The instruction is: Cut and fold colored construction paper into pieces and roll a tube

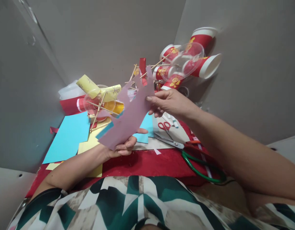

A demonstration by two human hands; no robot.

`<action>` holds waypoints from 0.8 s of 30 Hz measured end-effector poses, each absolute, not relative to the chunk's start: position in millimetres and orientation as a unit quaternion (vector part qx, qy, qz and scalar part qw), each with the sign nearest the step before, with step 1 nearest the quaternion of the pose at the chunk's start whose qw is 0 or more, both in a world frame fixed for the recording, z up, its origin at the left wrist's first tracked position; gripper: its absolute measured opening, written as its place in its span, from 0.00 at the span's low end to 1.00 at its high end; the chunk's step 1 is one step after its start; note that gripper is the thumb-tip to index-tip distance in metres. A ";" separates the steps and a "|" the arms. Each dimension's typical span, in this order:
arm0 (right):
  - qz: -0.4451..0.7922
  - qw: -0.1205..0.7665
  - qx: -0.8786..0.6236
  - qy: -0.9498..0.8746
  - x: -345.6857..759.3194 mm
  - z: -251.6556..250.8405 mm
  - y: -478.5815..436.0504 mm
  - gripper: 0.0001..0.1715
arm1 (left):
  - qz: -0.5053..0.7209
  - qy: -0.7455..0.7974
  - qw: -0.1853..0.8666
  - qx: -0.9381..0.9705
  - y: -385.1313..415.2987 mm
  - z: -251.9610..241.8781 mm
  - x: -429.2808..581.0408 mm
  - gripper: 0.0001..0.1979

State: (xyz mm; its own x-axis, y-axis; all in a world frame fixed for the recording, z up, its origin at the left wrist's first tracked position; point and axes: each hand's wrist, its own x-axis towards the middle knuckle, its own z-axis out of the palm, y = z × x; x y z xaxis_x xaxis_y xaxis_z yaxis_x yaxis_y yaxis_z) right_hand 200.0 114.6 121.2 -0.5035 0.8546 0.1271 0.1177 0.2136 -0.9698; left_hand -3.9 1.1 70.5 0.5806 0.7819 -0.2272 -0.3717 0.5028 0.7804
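I hold a cut strip of mauve paper (131, 113) up over the table between both hands. My left hand (125, 147) grips its lower end from beneath, fingers curled around the edge. My right hand (169, 103) pinches the upper right edge between thumb and fingers. The strip has a notched, jagged top. Behind it stand craft models of clear plastic cups (96, 100), wooden sticks and yellow paper rolls.
Light blue paper sheets (68, 137) and yellow sheets lie on the red table cover (147, 163). Large green-handled scissors (193, 159) and small red scissors (164, 126) rest at the right. A cluster of red paper cups (200, 60) with a clear cup sits at the back right.
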 end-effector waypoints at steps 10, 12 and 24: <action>0.675 0.344 -0.363 -0.543 210.2 81.5 75.8 0.15 | 0.613 0.480 0.507 0.371 22.0 61.5 -2.2 0.25; 0.718 0.291 -0.321 -0.544 213.4 73.0 59.4 0.23 | 0.633 0.481 0.469 0.385 24.0 55.7 -2.9 0.25; 0.627 0.412 -0.371 -0.548 218.7 61.5 43.8 0.24 | 0.615 0.494 0.384 0.479 27.4 37.1 -5.7 0.17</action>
